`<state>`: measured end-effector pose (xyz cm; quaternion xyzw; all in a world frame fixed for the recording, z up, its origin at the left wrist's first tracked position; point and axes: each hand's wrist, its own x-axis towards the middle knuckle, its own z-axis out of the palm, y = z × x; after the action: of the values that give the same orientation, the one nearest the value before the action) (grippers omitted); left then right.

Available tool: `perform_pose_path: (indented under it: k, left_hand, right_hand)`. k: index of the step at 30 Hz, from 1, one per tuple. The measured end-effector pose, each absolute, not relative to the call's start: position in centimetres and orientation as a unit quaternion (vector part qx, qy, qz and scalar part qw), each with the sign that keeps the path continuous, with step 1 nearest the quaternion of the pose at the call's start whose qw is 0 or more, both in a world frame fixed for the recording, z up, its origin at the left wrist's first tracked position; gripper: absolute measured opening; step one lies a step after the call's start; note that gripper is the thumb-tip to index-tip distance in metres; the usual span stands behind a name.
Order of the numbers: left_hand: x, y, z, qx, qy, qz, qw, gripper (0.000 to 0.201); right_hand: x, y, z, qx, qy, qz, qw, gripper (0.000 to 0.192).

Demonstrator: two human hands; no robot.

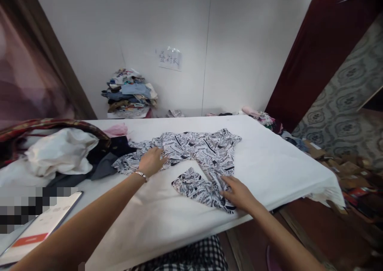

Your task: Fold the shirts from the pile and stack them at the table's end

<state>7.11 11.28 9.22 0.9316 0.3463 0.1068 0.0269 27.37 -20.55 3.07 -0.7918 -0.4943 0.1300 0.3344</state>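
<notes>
Left hand (152, 161): laid flat on black-and-white printed fabric shirt (206, 149).
Right hand (237, 193): pressed flat on shirt's near edge.
Shirt: spread between both hands.

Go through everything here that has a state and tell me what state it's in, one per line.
Printed shirt: spread flat on the table, partly folded.
Left hand: open, pressing the shirt.
Right hand: open, on the shirt's near edge.
Clothes pile: stacked by the wall.
Phone: screen lit.

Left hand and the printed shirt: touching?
Touching. The head view shows the left hand lying flat on the printed shirt, fingers spread over its fabric.
</notes>
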Motion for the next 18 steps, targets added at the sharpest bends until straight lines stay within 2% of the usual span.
perform_pose_path:
  k: [2, 4, 6, 8, 9, 12, 18]
  left_hand:
    - [5.3, 13.1, 7.9, 0.92, 0.387, 0.066, 0.003, 0.046]
    - [4.2, 13.8, 6.9, 0.913, 0.406, 0.035, 0.007, 0.038]
    - [3.5, 13.8, 6.5, 0.914, 0.405, 0.027, 0.014, 0.03]
    - [3.1, 13.4, 6.5, 0.914, 0.404, 0.035, 0.017, 0.029]
    - [2.8, 13.3, 6.6, 0.914, 0.403, 0.041, 0.018, 0.029]
    - [1.7, 13.3, 7.2, 0.914, 0.401, 0.057, 0.024, 0.028]
    - [1.4, 13.1, 7.4, 0.922, 0.361, 0.126, 0.056, 0.031]
  right_hand:
    - [27.5, -20.2, 3.3, -0.766, -0.505, 0.162, 0.363, 0.035]
    - [29.1, -20.2, 4.0, -0.742, -0.447, 0.209, 0.453, 0.025]
    - [32.0, -20.7, 5.2, -0.705, -0.328, 0.22, 0.589, 0.024]
    - [35.7, -21.8, 6.2, -0.646, -0.202, 0.162, 0.718, 0.029]
    - [37.5, -22.4, 6.5, -0.632, -0.153, 0.12, 0.75, 0.031]
    - [41.5, -24.2, 6.1, -0.654, -0.045, 0.032, 0.755, 0.03]
    - [42.8, -24.2, 4.0, -0.678, -0.016, 0.027, 0.735, 0.036]
